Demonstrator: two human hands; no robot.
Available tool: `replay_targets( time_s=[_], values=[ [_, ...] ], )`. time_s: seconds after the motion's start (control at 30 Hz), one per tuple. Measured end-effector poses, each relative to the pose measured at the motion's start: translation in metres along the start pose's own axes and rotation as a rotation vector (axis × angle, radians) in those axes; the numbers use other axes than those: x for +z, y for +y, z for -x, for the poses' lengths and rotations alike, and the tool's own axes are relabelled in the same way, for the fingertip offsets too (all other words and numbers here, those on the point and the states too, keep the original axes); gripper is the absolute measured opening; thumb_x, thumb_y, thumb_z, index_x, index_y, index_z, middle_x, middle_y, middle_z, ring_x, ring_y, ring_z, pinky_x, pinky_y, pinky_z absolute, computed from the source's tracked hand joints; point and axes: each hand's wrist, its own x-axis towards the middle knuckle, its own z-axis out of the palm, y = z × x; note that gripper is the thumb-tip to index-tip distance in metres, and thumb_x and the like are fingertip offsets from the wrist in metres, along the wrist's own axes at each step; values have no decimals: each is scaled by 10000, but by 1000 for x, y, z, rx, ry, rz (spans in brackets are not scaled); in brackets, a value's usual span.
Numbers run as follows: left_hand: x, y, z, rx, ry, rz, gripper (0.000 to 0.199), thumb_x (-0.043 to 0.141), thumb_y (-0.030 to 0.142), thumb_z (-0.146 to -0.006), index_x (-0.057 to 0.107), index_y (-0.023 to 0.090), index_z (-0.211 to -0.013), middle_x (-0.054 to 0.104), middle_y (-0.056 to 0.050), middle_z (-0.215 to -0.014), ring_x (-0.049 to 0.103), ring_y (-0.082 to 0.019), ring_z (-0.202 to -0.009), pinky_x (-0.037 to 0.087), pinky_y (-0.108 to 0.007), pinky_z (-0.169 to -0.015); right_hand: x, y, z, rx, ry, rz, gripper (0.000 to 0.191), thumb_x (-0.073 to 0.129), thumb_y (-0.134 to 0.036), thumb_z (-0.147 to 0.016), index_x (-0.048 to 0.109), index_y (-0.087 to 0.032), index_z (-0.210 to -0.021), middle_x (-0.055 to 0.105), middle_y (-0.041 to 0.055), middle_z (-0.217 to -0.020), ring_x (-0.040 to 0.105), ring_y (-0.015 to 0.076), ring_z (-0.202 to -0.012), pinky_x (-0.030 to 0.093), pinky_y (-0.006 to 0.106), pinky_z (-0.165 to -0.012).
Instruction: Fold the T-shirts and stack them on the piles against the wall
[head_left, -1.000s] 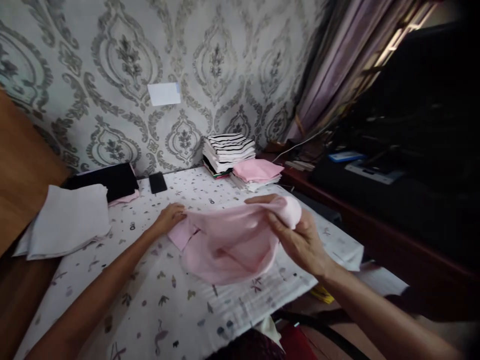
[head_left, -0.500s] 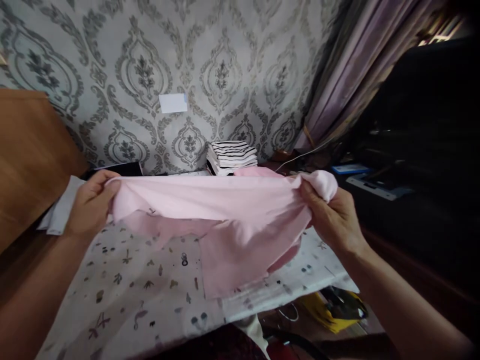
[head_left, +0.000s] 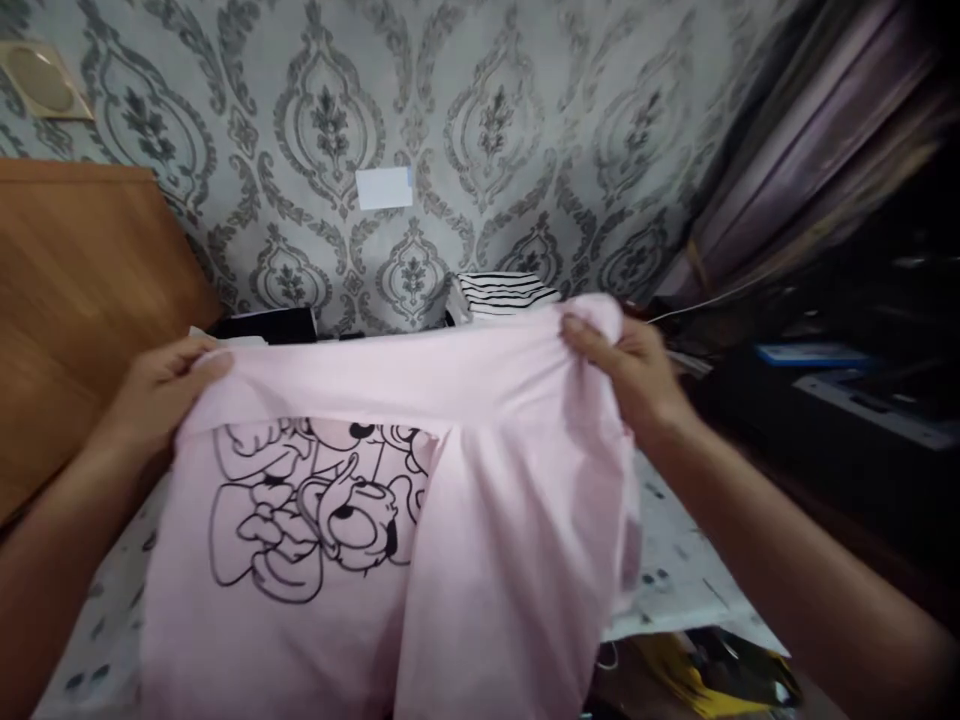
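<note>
The left hand grips the left end of the pink cloth, thumb and fingers closed on its top edge, and the right hand grips the right end likewise, beside a bunched bit. The cloth hangs stretched between them at the near middle, hiding much of the table, with a black line print on its left part and a fold down its right. Far beyond stands a striped pile, below and right of a white card on the wall
</note>
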Motion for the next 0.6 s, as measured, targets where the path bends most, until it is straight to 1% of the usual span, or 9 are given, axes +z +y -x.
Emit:
replay_targets(
  time_s=[0.07,0.13,0.2,0.23,0.3,0.4,0.47,0.5,0.6],
  values=[
    [24,-26,-2,-2,-110,-227,348,552,511,-790,630,180,-864,608,-1,-695,558,-154,-605,430,-250,-525,19,51,-5,77,-103,112,477,661,-649,-774,650,-175,-831,645,24,-753,601,191,-685,494,307,-598],
    [41,-53,-1,12,-176,-498,349,467,457,-820,633,171,-932,662,-54,-820,621,-212,-749,479,-300,-638,32,94,1,90,-139,345,464,661,-620,-774,649,-184,-933,676,71,-882,628,248,-815,519,361,-689],
    [50,-76,5,78,-230,-653,387,426,434,-837,629,168,-1030,682,-104,-1027,640,-257,-938,495,-341,-766,37,119,18,56,-130,553,456,653,-559,-788,628,-185,-1048,662,129,-1070,618,290,-963,510,401,-790],
    [52,-86,9,115,-286,-671,399,412,444,-853,626,174,-1052,676,-108,-1087,635,-262,-988,492,-342,-798,36,124,30,48,-141,630,423,623,-528,-812,619,-185,-1060,647,142,-1114,611,289,-986,499,402,-810],
    [53,-99,19,150,-441,-634,414,390,492,-888,626,198,-1058,681,-84,-1092,642,-250,-980,493,-324,-793,32,119,57,81,-259,728,322,519,-492,-881,616,-194,-955,657,120,-1021,617,252,-887,479,370,-759],
    [52,-112,35,145,-588,-604,419,458,552,-882,638,242,-1099,683,-50,-1137,645,-241,-1002,494,-306,-813,28,94,98,250,-566,792,396,410,-529,-938,531,-215,-730,603,33,-709,543,181,-643,385,314,-612],
    [53,-120,44,156,-602,-637,396,506,520,-866,648,257,-1126,669,-51,-1193,626,-255,-1075,493,-312,-847,30,79,122,343,-689,799,388,468,-552,-911,497,-215,-718,594,18,-698,523,172,-644,341,301,-595],
    [54,-123,46,170,-595,-659,368,506,478,-868,653,257,-1123,665,-56,-1202,614,-260,-1102,493,-318,-857,31,74,131,382,-711,802,350,525,-530,-884,494,-215,-736,601,17,-722,524,173,-666,334,297,-603],
    [57,-134,50,207,-531,-725,319,416,296,-878,655,232,-1080,656,-86,-1198,598,-263,-1126,492,-349,-866,37,69,149,452,-724,784,152,595,-326,-818,491,-218,-795,585,1,-740,512,166,-702,331,289,-630]
  ],
)
